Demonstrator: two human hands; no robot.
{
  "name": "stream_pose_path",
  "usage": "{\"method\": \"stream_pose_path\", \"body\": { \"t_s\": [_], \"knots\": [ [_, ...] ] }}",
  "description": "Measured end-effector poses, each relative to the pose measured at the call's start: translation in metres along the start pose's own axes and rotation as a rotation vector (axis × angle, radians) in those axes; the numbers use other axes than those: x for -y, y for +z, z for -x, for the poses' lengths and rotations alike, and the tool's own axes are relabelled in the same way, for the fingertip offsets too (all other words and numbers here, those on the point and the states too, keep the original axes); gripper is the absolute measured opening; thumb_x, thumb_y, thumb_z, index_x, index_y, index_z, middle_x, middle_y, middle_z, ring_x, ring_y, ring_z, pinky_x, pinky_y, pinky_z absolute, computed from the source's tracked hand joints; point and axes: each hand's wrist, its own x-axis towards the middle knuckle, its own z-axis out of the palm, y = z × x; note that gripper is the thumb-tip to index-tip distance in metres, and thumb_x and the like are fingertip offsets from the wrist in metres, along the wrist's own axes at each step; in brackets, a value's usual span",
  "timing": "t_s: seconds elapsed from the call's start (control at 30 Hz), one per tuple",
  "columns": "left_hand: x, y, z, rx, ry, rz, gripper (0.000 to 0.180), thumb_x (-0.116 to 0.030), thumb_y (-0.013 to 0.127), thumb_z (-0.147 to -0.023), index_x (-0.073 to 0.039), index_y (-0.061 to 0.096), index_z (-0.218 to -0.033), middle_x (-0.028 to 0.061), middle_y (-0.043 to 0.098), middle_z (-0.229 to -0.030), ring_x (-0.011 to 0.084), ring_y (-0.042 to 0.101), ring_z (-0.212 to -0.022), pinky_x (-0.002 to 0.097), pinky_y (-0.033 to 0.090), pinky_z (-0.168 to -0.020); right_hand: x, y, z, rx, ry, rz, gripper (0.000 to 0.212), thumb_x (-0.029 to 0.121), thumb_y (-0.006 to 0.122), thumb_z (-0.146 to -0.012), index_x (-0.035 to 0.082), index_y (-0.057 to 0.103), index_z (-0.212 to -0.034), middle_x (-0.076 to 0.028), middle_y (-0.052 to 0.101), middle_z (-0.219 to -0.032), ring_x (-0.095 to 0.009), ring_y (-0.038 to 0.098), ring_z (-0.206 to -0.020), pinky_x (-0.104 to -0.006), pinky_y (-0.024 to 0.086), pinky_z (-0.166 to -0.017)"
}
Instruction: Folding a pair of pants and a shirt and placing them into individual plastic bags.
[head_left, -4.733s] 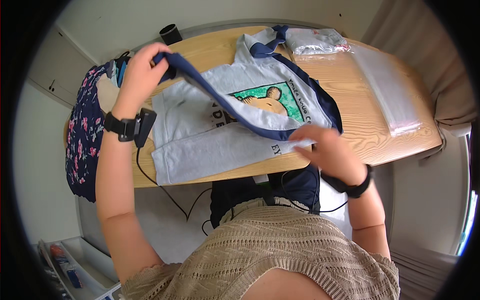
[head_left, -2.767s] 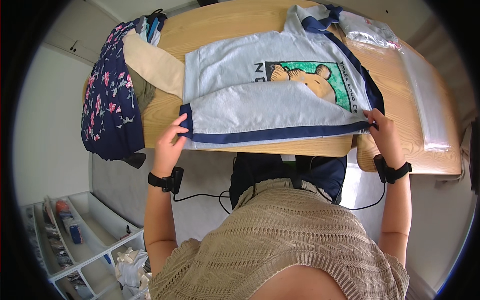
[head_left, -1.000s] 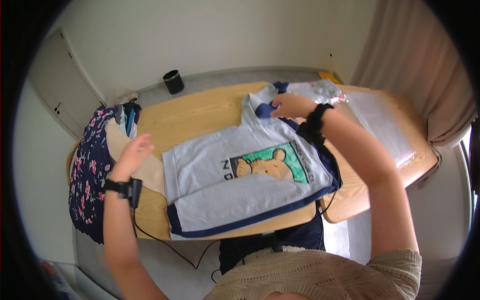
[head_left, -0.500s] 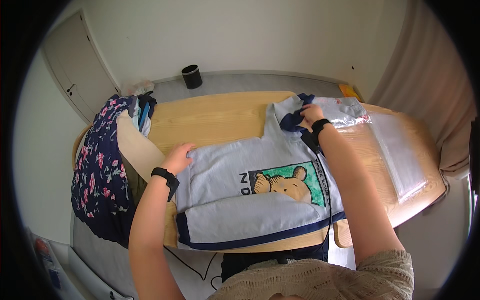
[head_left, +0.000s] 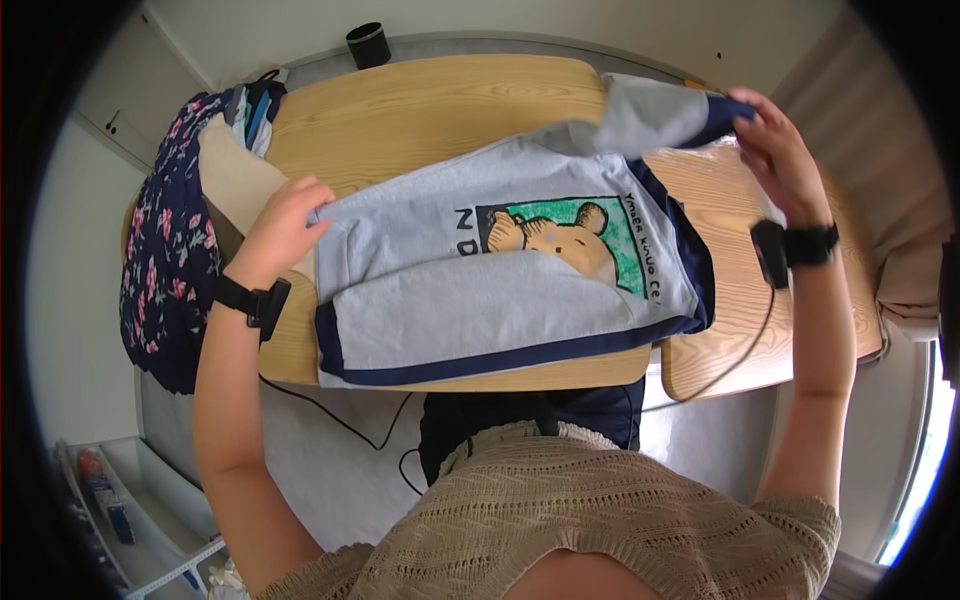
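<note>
A light grey sweatshirt (head_left: 400, 235) with navy trim and a cartoon animal print on a green panel lies on the wooden table. Its near sleeve is folded across the front, partly covering the print. My left hand (head_left: 290, 230) grips the garment's far left corner with bent fingers. Raised at the far right, my right hand (head_left: 785, 155) is closed on the navy cuff (head_left: 728, 118) of the other sleeve (head_left: 650, 110), which is stretched out above the tabletop and slightly blurred. Each wrist wears a black band with a small box.
A pile of clothes (head_left: 165, 270), with a navy floral piece on top, hangs over the table's left end. Clear plastic packaging (head_left: 715, 152) lies partly hidden behind the right arm. Black cables run from the wrists. A black bin (head_left: 368, 45) stands beyond the wooden table (head_left: 430, 95).
My right hand has pulled the far sleeve up and out to the right, unfolding it from the collar area. My left hand stays at the corner. The view has tilted down.
</note>
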Motion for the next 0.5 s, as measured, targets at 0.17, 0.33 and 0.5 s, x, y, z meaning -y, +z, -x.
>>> {"method": "stream_pose_path", "body": {
  "t_s": [0.17, 0.33, 0.5],
  "knots": [
    [-0.003, 0.026, 0.032, 0.037, 0.073, -0.038, 0.021, 0.004, 0.062, -0.069, -0.002, 0.056, -0.088, 0.0130, 0.054, -0.087, 0.0335, 0.053, -0.087, 0.0398, 0.044, -0.075, 0.003, 0.017, 0.080, 0.060, 0.220, 0.084, 0.027, -0.004, 0.054, -0.085, 0.002, 0.056, -0.111, 0.003, 0.055, -0.080, 0.000, 0.036, -0.052, -0.0150, 0.027, -0.043],
    [-0.002, 0.042, 0.048, 0.130, -0.003, -0.006, 0.023, 0.008, 0.057, -0.067, -0.004, 0.056, -0.087, 0.0123, 0.054, -0.088, 0.0329, 0.053, -0.089, 0.0388, 0.044, -0.076, 0.006, 0.025, 0.120, 0.100, 0.324, 0.051, 0.025, -0.007, 0.055, -0.083, 0.003, 0.058, -0.106, 0.000, 0.061, -0.086, -0.003, 0.048, -0.062, -0.0163, 0.039, -0.054],
    [-0.011, 0.033, 0.050, 0.135, -0.055, 0.076, 0.028, 0.011, 0.051, -0.067, -0.003, 0.057, -0.090, 0.0116, 0.052, -0.090, 0.0302, 0.053, -0.089, 0.0358, 0.044, -0.078, 0.004, 0.045, 0.131, 0.032, 0.107, 0.350, 0.016, 0.000, 0.062, -0.084, 0.001, 0.062, -0.101, -0.001, 0.062, -0.088, -0.009, 0.057, -0.080, -0.0222, 0.046, -0.075]
  ]
}}
